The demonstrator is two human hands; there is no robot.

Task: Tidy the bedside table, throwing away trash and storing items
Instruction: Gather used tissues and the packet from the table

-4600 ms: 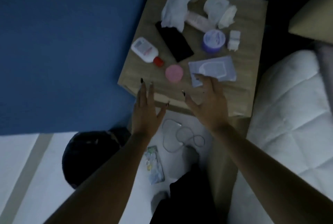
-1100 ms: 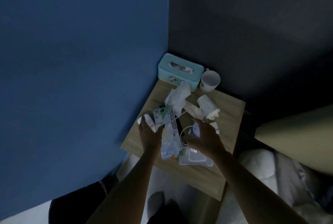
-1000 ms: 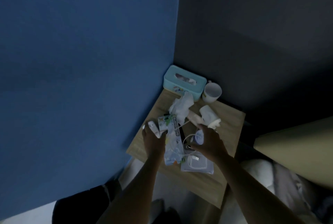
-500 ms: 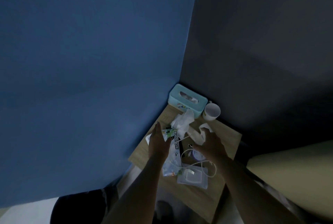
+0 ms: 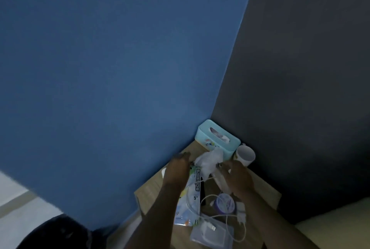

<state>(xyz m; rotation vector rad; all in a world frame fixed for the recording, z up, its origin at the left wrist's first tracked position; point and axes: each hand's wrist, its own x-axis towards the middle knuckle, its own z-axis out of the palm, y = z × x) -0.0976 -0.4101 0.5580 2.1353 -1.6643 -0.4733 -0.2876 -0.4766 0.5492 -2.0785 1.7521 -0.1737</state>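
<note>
Low centre of the frame: a wooden bedside surface [image 5: 264,188] set in the corner between a blue wall and a dark wall. A crumpled white tissue [image 5: 210,160] lies between the two hands, at their fingertips, just in front of a teal tissue box [image 5: 217,138]. The left hand [image 5: 178,170] is loosely curled, fingers pointing toward the upper right of the frame; its underside rests against a scissors package [image 5: 192,192], though whether it grips the package cannot be told. The right hand [image 5: 238,174] is half open, fingertips at the tissue's right edge; a closed grasp is not visible. The package's long axis runs from the tissue down toward the lower edge of the frame, printed lettering along its right side. A white charger cable [image 5: 230,222] loops over a clear pouch [image 5: 212,234] below. A white mug [image 5: 245,155] stands right of the box.
</note>
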